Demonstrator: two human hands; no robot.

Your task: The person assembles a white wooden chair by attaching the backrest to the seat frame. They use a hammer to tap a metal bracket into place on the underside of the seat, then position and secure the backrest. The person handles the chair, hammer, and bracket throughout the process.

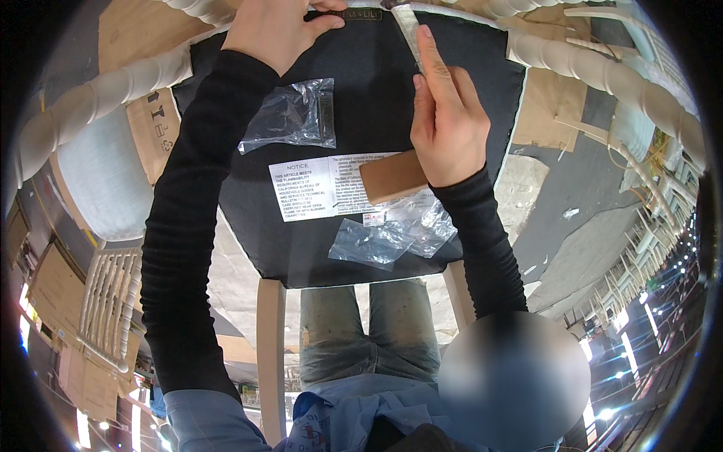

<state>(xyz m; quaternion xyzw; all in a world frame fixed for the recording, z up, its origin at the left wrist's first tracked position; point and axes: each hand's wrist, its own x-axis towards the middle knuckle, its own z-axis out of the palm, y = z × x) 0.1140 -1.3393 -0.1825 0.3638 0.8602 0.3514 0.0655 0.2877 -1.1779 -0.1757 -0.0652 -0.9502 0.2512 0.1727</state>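
Blue shirt cloth (pixel 207 422) sits nearest, at six o'clock. Up at twelve, along the far edge of the black panel (pixel 376 98), lies a small dark label (pixel 369 14), long axis running nine to three. Nearer to it is the left hand (pixel 282 30), thumb at its nine-o'clock end; pinching or just pressing, I can't tell. From two o'clock, the right hand (pixel 452 113) grips a silvery tool (pixel 407 30) tilted toward eleven.
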